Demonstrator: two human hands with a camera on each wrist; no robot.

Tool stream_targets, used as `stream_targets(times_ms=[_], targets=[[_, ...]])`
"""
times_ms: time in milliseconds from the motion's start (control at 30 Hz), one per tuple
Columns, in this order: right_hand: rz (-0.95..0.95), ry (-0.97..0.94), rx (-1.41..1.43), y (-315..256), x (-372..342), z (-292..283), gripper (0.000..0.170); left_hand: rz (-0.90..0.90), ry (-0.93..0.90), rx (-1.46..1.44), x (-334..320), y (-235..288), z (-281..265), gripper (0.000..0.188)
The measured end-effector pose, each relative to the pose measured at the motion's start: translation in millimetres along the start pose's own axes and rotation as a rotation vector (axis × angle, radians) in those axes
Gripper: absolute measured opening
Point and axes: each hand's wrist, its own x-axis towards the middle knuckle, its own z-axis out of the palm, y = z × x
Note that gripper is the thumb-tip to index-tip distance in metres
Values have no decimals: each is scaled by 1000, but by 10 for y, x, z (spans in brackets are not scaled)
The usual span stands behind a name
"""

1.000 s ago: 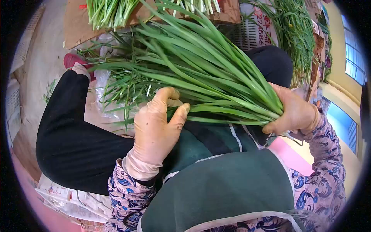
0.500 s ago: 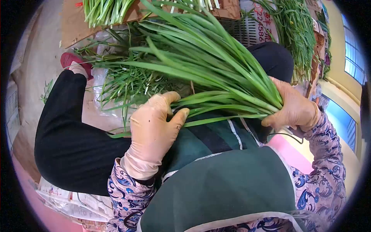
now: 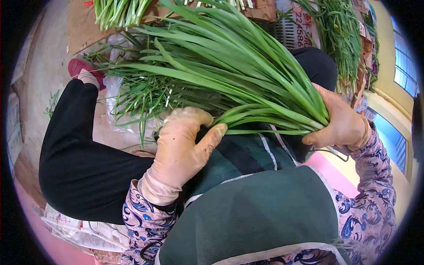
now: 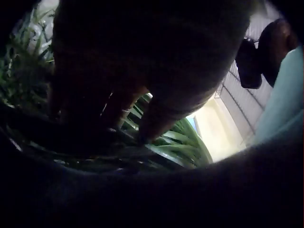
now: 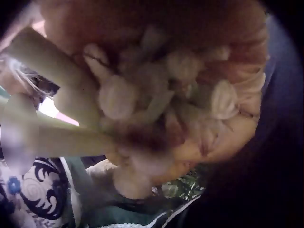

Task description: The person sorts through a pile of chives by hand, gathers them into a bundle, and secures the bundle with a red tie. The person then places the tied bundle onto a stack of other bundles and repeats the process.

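Observation:
A bunch of long, flat green leaves, like garlic chives [image 3: 260, 70], spreads leftward above the lap in the head view. My gloved right hand [image 3: 342, 117] grips it near the base. Pale cut stem ends [image 5: 118, 97] poke out of that grip in the right wrist view. My gloved left hand [image 3: 183, 139] pinches several of the lower leaves [image 3: 247, 115] between thumb and fingers, bending them near their tips. Dark in the left wrist view, its fingers [image 4: 159, 118] lie over green leaves; the pinch itself is mostly hidden there.
Loose thin trimmings [image 3: 145, 92] lie on clear plastic beyond the left hand. A brown board [image 3: 81, 31] at the top carries bundles of greens [image 3: 119, 11]. More greens [image 3: 340, 44] hang over a white crate [image 3: 289, 33] at the upper right. Bent black-trousered legs [image 3: 84, 159] frame the lap.
My left hand has shifted slightly right, toward the stems. A long leaf that trailed out past its left side no longer shows there, and the pinched leaves now bend upward. The right hand keeps its grip.

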Motion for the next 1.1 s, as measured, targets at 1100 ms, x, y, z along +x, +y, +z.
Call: stream_targets(times_ms=[1100], targets=[[-169,-21,-283,60,103,60,60,-537,183,-881,89,-274,58,15]])
